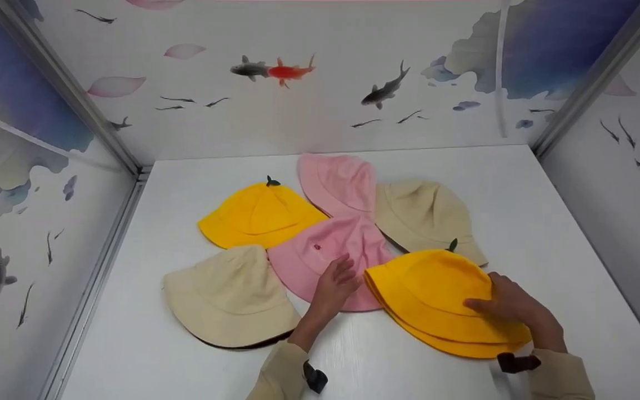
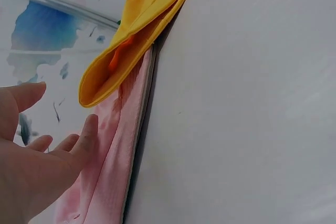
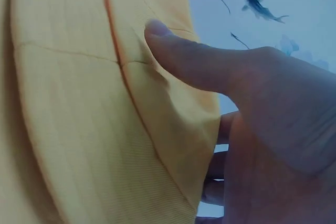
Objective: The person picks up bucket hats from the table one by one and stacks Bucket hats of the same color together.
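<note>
Six bucket hats, each with a sloping brim, are spread over the white worktop (image 1: 386, 375). Leftmost, a left beige hat (image 1: 231, 300) lies inside the left edge; behind it, toward the far-left corner, sits a left yellow hat (image 1: 259, 216) with a green leaf tab (image 1: 273, 181) on top. Next comes a front pink hat (image 1: 295, 272) near the worktop's middle, bearing a small red motif (image 1: 317, 247). The person's left hand (image 1: 334, 286) is in front of it, fingers relaxed and thumb apart, holding nothing; whether it touches the pink cloth I cannot tell. A rear pink hat (image 1: 342, 183) reaches the far edge, and a right beige hat (image 1: 425, 214) lies beside it toward the far-right corner. Nearest the right edge, a right yellow hat (image 1: 431, 294) overlaps the front pink and right beige hats, its brim showing two layers. The right hand (image 1: 511, 303) grips its right side, thumb on the outside, fingers behind. The step in hand looks like handling or positioning this hat among the others; the next move probably calls for steady hold there, with the free hand guiding the near brim layer.
</note>
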### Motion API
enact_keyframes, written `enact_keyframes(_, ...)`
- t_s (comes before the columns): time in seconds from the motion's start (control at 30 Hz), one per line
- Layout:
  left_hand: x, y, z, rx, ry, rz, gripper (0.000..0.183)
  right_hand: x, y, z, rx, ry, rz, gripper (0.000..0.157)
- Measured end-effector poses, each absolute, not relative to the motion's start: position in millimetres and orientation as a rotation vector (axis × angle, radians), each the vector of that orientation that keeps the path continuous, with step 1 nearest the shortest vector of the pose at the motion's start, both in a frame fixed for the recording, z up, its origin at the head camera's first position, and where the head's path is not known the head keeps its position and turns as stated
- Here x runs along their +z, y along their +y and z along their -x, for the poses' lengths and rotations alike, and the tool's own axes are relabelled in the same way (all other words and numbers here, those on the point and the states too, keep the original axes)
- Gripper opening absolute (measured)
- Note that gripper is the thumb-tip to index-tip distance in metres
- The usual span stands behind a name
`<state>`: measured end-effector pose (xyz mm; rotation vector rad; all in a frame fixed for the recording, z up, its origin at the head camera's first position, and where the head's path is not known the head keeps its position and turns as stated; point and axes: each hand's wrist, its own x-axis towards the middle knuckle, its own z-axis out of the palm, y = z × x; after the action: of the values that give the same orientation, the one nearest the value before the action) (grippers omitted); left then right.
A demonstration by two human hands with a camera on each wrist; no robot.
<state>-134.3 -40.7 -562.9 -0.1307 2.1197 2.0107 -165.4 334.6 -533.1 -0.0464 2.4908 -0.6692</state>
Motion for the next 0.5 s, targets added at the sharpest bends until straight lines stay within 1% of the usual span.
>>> enact_keyframes(0.1,-562.7,-38.7,135.6,2.02,2.071,0.088,0.067,-534.2,334.9,166.7,-0.653,2.506,0.032,0.098)
enact_keyframes(0.2,-564.2,-37.0,136.2,2.029,2.022,0.066,0.065,-535.8,335.8,166.9,-0.655,2.512,0.03,0.101)
enact_keyframes(0.5,-568.7,-25.9,139.1,1.97,2.007,0.104,0.07,-541.2,336.0,168.0,-0.647,2.507,0.043,0.096)
